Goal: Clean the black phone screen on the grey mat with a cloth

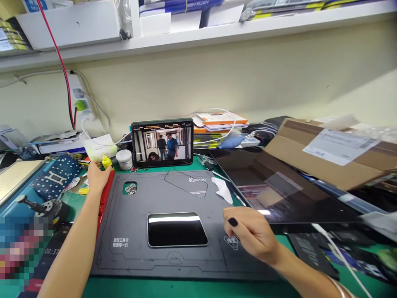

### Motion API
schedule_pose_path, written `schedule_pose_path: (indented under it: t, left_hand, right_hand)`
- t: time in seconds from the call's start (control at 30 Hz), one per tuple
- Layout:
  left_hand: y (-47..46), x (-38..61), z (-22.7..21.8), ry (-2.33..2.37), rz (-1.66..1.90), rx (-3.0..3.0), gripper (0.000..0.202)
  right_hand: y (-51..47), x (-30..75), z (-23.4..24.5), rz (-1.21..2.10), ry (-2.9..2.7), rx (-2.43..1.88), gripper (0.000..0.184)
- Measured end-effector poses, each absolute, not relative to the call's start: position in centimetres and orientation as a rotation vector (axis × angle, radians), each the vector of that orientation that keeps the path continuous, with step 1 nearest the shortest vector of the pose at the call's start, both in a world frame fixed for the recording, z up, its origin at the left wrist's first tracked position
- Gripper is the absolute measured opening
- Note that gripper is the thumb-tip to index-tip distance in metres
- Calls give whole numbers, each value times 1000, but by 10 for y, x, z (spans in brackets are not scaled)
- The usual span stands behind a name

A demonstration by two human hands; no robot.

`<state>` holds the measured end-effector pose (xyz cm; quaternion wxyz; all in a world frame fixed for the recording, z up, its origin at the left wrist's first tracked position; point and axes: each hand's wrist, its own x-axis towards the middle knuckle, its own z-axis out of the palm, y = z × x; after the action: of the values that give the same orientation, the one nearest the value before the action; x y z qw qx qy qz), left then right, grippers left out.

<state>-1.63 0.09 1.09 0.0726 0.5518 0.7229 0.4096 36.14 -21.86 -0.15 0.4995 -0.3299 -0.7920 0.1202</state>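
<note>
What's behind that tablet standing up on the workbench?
Behind the tablet, the cream wall rises, with a white cable and stacked booklets off to the right. Whatever props the tablet up is hidden behind it.

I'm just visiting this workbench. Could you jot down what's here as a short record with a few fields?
Left hand: the left hand is beside a small yellow item.
Right hand: the right hand, fingers curled, is over the mat's right side, near a large dark glass panel.
Mat: a black work mat with a glossy black rounded panel and a clear sheet.
Behind: a propped tablet showing video, a white tub.
</note>
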Motion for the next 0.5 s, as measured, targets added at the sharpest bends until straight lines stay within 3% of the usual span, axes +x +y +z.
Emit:
schedule_pose_path:
  t: [0.13, 0.3, 0.5]
  left_hand:
    - [9, -23, 7, 2130, 1112, 1701, 31]
    - [11, -24, 6, 2112, 1040, 1789, 21]
    - [-7, -8, 16, 2023, 1211, 2113, 36]
  right_hand:
    - [-221, 357, -3, 319, -1931, -755, 49]
    - [-219, 356, -7, 336, -1937, -740, 46]
    - [-220, 357, -9, 366, -1918, -737, 44]
